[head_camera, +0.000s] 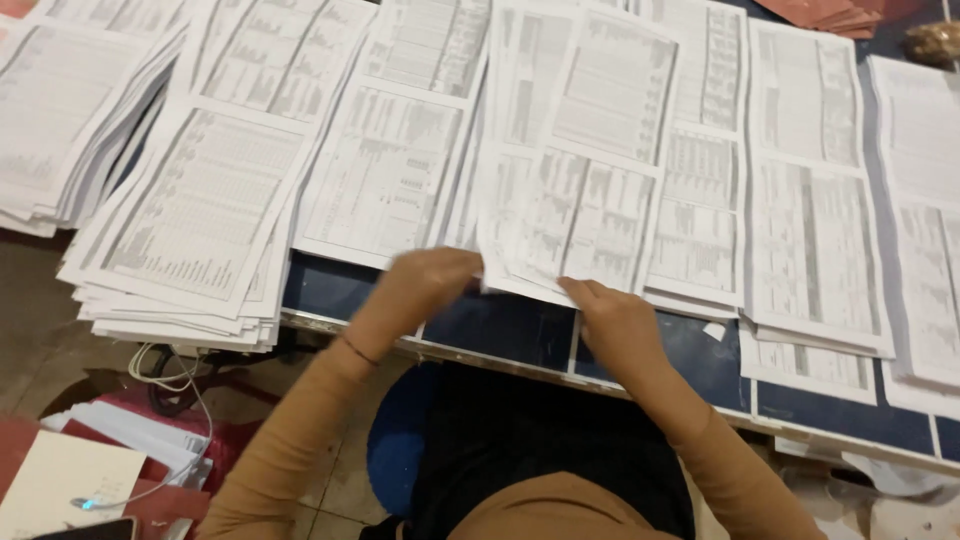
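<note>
My left hand (430, 275) grips the lower left corner of a printed white sheet (580, 215) that lies on a pile in front of me. My right hand (612, 318) rests at the bottom edge of the same sheet, fingers touching the paper. Both arms wear tan sleeves. The sheet is covered with small tables of print. Whether the right hand pinches the sheet or only presses on it is unclear.
Several stacks of printed sheets (200, 200) cover the dark blue table (510, 330), some overhanging its left edge. Reddish folders (830, 15) lie at the far right back. On the floor at left are white cables (165, 375), papers (70, 480) and a phone.
</note>
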